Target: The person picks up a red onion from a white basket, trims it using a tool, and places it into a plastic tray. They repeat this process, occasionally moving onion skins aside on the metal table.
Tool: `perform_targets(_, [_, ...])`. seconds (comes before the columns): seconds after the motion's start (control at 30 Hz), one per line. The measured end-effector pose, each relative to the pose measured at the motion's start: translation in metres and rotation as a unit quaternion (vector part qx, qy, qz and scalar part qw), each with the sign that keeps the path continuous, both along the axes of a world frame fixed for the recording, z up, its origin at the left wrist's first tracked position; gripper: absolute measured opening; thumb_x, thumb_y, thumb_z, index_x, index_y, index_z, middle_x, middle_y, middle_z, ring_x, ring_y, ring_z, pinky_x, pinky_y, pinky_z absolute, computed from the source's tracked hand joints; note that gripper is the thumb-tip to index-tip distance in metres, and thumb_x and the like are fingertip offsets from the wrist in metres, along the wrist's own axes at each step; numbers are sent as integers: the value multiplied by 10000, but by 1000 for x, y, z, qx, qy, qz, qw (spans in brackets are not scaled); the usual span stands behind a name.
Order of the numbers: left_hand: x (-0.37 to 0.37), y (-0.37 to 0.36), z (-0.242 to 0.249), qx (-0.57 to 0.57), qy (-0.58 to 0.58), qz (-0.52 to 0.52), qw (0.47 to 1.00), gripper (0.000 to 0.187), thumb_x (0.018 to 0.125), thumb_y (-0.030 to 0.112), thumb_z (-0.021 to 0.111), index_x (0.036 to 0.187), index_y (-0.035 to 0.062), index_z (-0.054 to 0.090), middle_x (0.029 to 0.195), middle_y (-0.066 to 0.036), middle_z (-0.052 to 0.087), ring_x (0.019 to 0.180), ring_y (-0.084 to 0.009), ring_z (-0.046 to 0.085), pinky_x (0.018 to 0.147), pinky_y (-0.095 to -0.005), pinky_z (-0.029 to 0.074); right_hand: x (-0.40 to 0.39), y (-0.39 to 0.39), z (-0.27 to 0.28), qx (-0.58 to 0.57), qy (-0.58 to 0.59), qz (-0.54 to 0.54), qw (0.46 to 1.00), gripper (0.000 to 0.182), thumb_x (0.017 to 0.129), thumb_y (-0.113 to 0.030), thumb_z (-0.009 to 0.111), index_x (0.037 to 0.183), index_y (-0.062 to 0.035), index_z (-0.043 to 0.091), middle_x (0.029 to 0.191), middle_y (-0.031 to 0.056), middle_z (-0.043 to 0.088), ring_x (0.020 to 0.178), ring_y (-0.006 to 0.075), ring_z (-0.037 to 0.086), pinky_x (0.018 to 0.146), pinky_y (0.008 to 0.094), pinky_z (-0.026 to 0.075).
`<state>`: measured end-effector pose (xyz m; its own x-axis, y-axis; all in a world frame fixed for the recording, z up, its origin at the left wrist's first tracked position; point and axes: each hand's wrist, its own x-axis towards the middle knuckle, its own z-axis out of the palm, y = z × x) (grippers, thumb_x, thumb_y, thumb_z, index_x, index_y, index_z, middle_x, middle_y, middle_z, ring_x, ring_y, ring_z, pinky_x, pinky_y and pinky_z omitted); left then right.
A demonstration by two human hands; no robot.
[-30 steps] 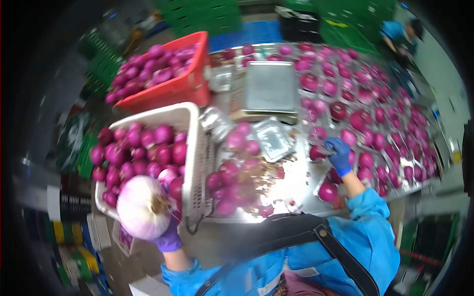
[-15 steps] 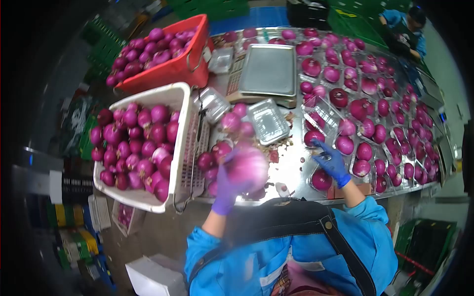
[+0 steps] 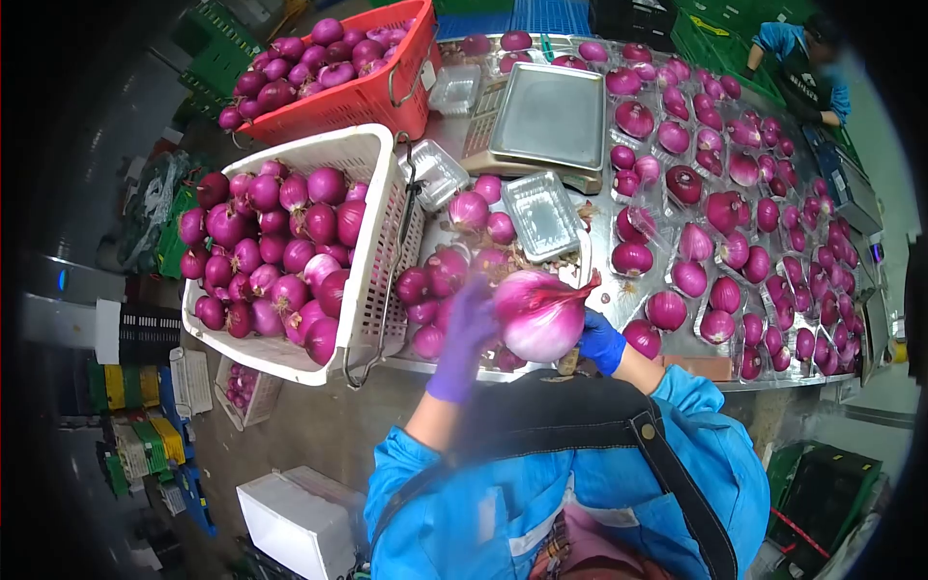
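A large red onion (image 3: 541, 317), close to the camera, has its dry neck pointing right and its pale underside showing. My right hand (image 3: 603, 344), in a blue glove, is closed against its right side, the fingertips partly hidden behind it. Alongside the onion's left edge, my left hand (image 3: 466, 338) in a purple-blue glove is smeared by motion. A short brownish piece (image 3: 568, 362) shows just below the onion. Loose red onions (image 3: 448, 271) lie on the metal table behind my left hand, and an empty clear plastic tray (image 3: 543, 217) sits beyond the held onion.
A white crate (image 3: 385, 184) and a red crate (image 3: 411, 82), both full of onions, stand on the left. A scale (image 3: 551, 116) is at the back. Packed onions (image 3: 688, 278) in clear trays cover the right side. Another person (image 3: 802, 68) is at the far right.
My right hand has moved left from the packed trays to the onion. The onion has shifted right and turned its neck rightward; my left hand is now at its left side.
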<state>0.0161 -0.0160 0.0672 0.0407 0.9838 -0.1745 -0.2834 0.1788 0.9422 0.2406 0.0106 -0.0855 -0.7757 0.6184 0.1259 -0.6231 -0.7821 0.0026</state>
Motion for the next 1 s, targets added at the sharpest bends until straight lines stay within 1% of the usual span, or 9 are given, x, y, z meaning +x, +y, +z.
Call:
perform_targets(0.03, [7, -5, -9, -99, -146, -24, 984, 793, 723, 295, 681, 1352, 62, 258, 1350, -116, 345, 1199, -291, 390, 1006, -386, 351, 0, -1, 19, 153, -252, -13, 956, 616, 754, -76, 605, 1309, -11, 346, 1217, 122, 492, 1080, 184, 509, 916, 321, 428])
perform_targets(0.07, [11, -11, -21, -193, -287, -46, 937, 809, 721, 342, 685, 1353, 71, 259, 1358, -118, 339, 1211, -310, 381, 1027, -413, 329, -3, -1, 43, 294, -479, -23, 827, 641, 736, -66, 615, 1315, -11, 345, 1239, 128, 478, 1158, 204, 461, 941, 334, 411])
perform_targets(0.1, [11, -21, -41, -179, -405, -101, 891, 842, 717, 410, 680, 1351, 56, 255, 1369, -141, 321, 1242, -316, 350, 1054, -445, 281, -17, 1, 71, 114, -335, -13, 935, 723, 696, -92, 655, 1332, -5, 321, 1258, 125, 466, 1129, 200, 484, 939, 326, 409])
perform_targets(0.2, [9, -27, -50, -187, -474, -129, 851, 840, 713, 410, 674, 1346, 45, 260, 1356, -163, 331, 1241, -290, 357, 1060, -436, 276, -24, 11, 106, 233, -302, -40, 924, 797, 663, -126, 686, 1347, -2, 297, 1293, 134, 434, 1165, 207, 451, 962, 327, 387])
perform_targets(0.27, [4, -30, -51, -169, -455, -101, 869, 814, 719, 371, 673, 1341, 40, 265, 1348, -167, 339, 1239, -286, 361, 1057, -431, 286, -22, 18, 107, 252, -344, -61, 903, 799, 662, -180, 702, 1347, -33, 318, 1201, 130, 513, 1039, 185, 542, 905, 301, 429])
perform_targets(0.33, [-2, -32, -54, -152, -434, -74, 885, 788, 725, 332, 671, 1336, 36, 270, 1341, -171, 347, 1238, -282, 365, 1053, -426, 296, -13, 29, 114, 349, -566, 17, 747, 761, 684, -215, 703, 1344, -76, 350, 1059, 96, 592, 747, 105, 588, 717, 240, 477])
perform_targets(0.37, [-5, -33, -57, -140, -395, -34, 908, 763, 724, 267, 670, 1331, 30, 273, 1330, -162, 362, 1230, -279, 375, 1049, -418, 307, -14, 25, 117, 330, -570, 0, 752, 700, 706, -208, 705, 1324, -102, 395, 912, 47, 617, 532, 26, 470, 543, 187, 421])
perform_targets(0.6, [-4, -31, -37, -32, -178, 9, 983, 728, 708, 60, 643, 1322, 0, 256, 1269, -128, 418, 1190, -246, 419, 1035, -374, 326, -46, 3, 142, 308, -549, -94, 771, 591, 744, -116, 684, 1280, -67, 440, 919, 41, 614, 671, 49, 539, 585, 184, 445])
perform_targets(1.0, [2, -27, -42, -31, -204, -8, 978, 724, 702, 78, 610, 1324, 2, 247, 1276, -145, 402, 1196, -265, 412, 1031, -389, 334, -47, 5, 121, 217, -598, -134, 760, 363, 838, -219, 588, 1145, -27, 558, 780, 20, 621, 520, 34, 475, 473, 178, 392])
